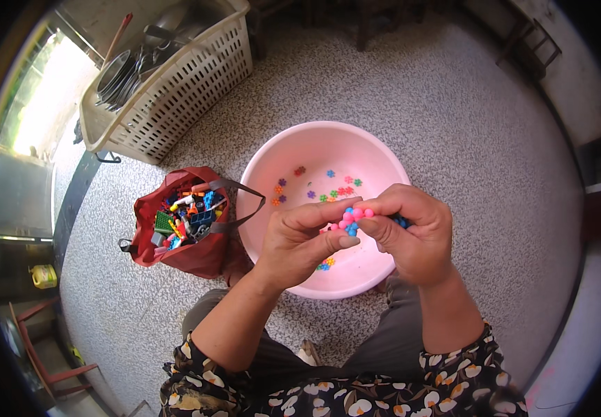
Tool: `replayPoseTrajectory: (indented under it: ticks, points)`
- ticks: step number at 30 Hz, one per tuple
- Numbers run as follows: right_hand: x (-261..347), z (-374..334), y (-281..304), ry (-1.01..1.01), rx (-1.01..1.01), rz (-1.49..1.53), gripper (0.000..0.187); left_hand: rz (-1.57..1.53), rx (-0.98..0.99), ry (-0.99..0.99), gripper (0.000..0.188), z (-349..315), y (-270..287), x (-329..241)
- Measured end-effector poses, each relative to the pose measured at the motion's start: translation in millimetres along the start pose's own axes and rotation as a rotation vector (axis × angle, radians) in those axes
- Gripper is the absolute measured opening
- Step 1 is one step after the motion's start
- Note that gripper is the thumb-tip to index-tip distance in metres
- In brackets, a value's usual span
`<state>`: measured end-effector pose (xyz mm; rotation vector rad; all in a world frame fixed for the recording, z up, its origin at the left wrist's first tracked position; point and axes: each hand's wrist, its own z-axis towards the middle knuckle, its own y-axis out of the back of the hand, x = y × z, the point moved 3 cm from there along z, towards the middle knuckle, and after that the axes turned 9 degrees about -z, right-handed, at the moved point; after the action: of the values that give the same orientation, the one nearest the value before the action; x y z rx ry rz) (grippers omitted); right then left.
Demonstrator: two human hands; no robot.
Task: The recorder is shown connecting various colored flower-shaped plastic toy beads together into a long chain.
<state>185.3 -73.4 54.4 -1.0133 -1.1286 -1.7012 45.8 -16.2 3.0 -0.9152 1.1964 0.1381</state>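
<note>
Above a pink basin [272,156], both hands pinch a small cluster of pink and blue knobbly flower-shaped plastic pieces [351,219]. My left hand [299,240] grips it from the left between thumb and fingers. From the right, the thumb and forefinger of my right hand [418,233] close on its pink part. More blue knobs [400,221] show beside the right fingers. Loose flower-shaped pieces [345,190] in red, orange, purple, green, blue and pink lie on the basin's bottom. My hands hide part of the basin's inside.
Left of the basin stands a red bag [196,260] full of mixed toy pieces, its dark strap [248,187] touching the rim. A cream plastic crate [175,101] with metal pans is farther back left. A reddish wooden frame [39,354] is at the lower left.
</note>
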Motion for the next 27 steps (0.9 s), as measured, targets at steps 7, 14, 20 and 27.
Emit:
replayPoseTrajectory:
  ticks: [7, 14, 20, 27]
  points:
    - [-36.5, 5.8, 0.7, -0.570, -0.055, 1.063, 0.024, -0.226, 0.046, -0.022, 0.045, 5.7, 0.6, -4.6]
    - [-45.7, 1.6, -2.4, -0.714, -0.083, 1.140, 0.020, -0.241, 0.132, 0.071, 0.042, 1.2, 2.1, -12.2]
    - [-38.2, 1.9, -1.5, -0.610, -0.016, 1.175, 0.023, -0.208, 0.110, -0.027, 0.044, 2.5, -1.0, -12.9]
    - [-38.3, -2.5, 1.8, -0.620, 0.050, 1.162, 0.022, -0.203, 0.110, -0.024, 0.044, 1.3, -0.8, -9.3]
